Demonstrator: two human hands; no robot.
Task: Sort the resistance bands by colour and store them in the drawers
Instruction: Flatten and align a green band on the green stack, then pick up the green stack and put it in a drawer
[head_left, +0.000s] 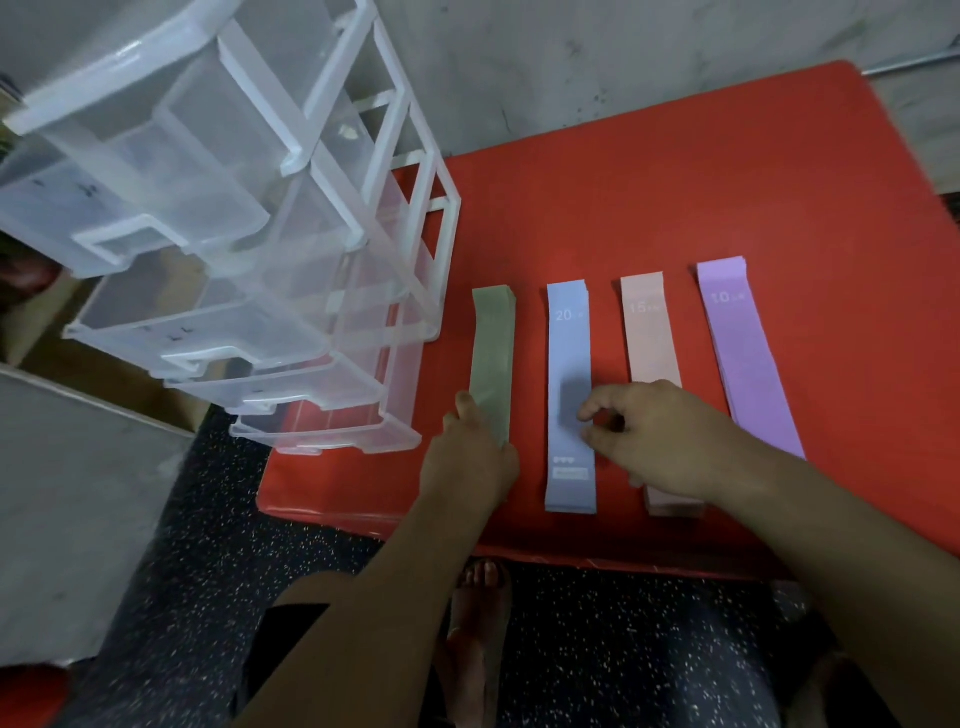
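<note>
Four piles lie side by side on the red desk (675, 197): green band (492, 343), blue band (568, 358), pink band (649, 338) and purple band (737, 343). The clear drawers (291, 291) stand pulled open at the upper left, above a speckled floor (623, 649). The left hand (467, 457) reaches in from the bottom of the frame and grips the green band's near end, thumb on top. The right hand (660, 436) is at the blue band's edge, fingers (589, 413) curled; whether they pinch it cannot be told.

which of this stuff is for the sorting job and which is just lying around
Job: green bands, blue bands, pink bands, purple bands, drawers.
Lying about: cardboard, red thing on the floor.
</note>
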